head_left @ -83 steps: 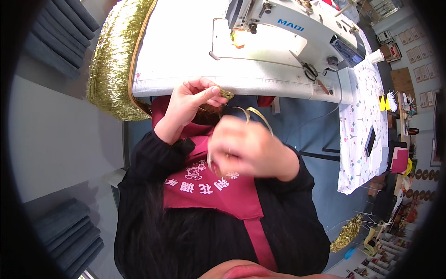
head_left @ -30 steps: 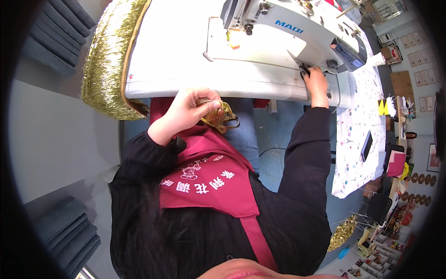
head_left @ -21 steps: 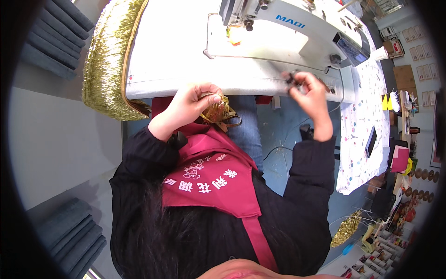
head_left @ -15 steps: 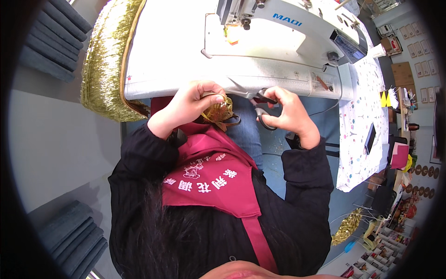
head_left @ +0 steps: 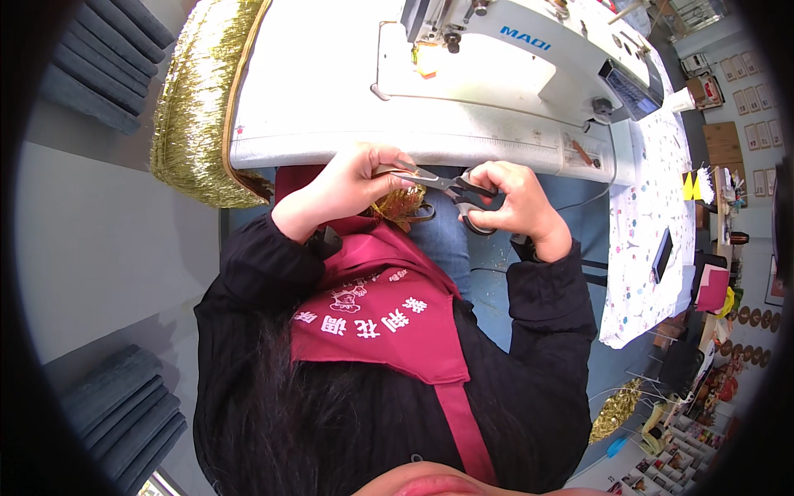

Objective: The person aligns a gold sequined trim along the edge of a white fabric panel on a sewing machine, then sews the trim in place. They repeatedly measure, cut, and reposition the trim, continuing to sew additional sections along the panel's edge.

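Held at the near edge of the white sewing table [head_left: 306, 150], above a jeans-clad leg [head_left: 442, 244]: a crumpled, shiny gold piece [head_left: 404, 205], hanging just below and to the right of the left hand [head_left: 354, 180]. Seemingly pinched there along its upper part, between thumb and bent fingers; exact grip partly hidden. Farther right, a pair of scissors [head_left: 452, 188] gripped by the handles in the right hand [head_left: 519, 200], with blades pointing left across the left fingertips; cannot tell whether touching gold. Looks very light, thin and floppy, foil-like; likely to crease easily and perhaps slide under a slack pinch, given the shine. At its right side, a narrow gold loop [head_left: 428, 213], probably springier, apt to catch on a blade. Best taken by the upper part, with fingertips kept clear of the steel, drawn only lightly taut; might tear under a hard tug. By contrast, scissors probably rigid and heavier, surest by the handles.
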Available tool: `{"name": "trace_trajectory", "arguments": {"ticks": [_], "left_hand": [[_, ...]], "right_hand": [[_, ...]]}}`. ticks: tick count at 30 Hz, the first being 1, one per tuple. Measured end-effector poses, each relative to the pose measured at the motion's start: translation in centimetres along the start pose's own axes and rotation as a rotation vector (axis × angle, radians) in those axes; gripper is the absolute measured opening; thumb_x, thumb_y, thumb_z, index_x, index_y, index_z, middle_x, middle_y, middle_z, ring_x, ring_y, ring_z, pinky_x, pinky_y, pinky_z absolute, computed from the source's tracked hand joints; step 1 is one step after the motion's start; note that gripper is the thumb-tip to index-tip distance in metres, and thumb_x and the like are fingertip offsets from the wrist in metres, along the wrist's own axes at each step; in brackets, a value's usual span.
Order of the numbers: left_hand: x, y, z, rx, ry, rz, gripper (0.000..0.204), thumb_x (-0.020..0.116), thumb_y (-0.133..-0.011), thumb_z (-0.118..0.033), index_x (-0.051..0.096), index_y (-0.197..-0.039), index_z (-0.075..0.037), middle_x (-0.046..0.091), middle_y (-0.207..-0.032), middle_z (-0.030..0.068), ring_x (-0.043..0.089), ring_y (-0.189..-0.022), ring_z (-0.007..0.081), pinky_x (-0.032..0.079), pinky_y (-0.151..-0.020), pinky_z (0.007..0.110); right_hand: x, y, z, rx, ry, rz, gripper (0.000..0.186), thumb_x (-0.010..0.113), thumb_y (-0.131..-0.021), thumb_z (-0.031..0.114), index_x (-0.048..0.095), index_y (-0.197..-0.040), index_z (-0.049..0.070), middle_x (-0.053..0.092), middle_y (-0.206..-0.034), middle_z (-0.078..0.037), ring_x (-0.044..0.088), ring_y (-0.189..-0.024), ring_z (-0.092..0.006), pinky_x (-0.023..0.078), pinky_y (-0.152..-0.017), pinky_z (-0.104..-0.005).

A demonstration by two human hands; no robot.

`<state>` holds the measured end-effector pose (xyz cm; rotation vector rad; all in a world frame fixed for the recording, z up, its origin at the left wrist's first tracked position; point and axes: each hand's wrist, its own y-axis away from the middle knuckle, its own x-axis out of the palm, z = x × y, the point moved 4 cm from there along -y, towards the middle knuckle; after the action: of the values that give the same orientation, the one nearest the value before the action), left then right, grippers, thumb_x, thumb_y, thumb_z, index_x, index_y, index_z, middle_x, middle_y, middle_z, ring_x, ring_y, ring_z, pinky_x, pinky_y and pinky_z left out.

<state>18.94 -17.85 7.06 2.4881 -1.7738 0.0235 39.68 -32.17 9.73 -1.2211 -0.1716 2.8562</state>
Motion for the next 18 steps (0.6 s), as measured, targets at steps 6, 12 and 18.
{"name": "trace_trajectory", "arguments": {"ticks": [6, 12, 18], "left_hand": [[-0.1, -0.1, 0.0, -0.012, 0.000, 0.022, 0.008, 0.065, -0.101, -0.001, 0.068, -0.108, 0.001, 0.068, -0.088, -0.0043, 0.060, -0.082, 0.0012, 0.047, -0.071, 0.018], [0.1, -0.1, 0.3, -0.048, 0.029, 0.035, 0.007, 0.066, -0.101, -0.004, 0.069, -0.105, 0.001, 0.067, -0.086, -0.0051, 0.059, -0.080, 0.0007, 0.046, -0.069, 0.019], [0.1, -0.1, 0.5, -0.041, 0.080, 0.037, 0.007, 0.067, -0.101, -0.005, 0.069, -0.102, 0.001, 0.068, -0.090, -0.0028, 0.061, -0.084, 0.0028, 0.050, -0.076, 0.020]], "right_hand": [[0.0, -0.1, -0.2, -0.014, 0.020, -0.009, 0.032, 0.083, -0.069, 0.026, 0.065, -0.086, 0.006, 0.061, -0.069, -0.005, 0.061, -0.062, -0.0207, 0.048, -0.059, -0.0331], [0.2, 0.2, -0.4, -0.065, 0.028, -0.090, 0.028, 0.084, -0.069, 0.020, 0.065, -0.083, 0.006, 0.061, -0.068, -0.005, 0.061, -0.060, -0.0210, 0.048, -0.057, -0.0328], [-0.2, 1.8, -5.1, 0.125, -0.183, -0.237, 0.019, 0.083, -0.076, 0.010, 0.066, -0.084, 0.005, 0.066, -0.069, -0.001, 0.062, -0.065, -0.0076, 0.048, -0.060, -0.0256]]}}
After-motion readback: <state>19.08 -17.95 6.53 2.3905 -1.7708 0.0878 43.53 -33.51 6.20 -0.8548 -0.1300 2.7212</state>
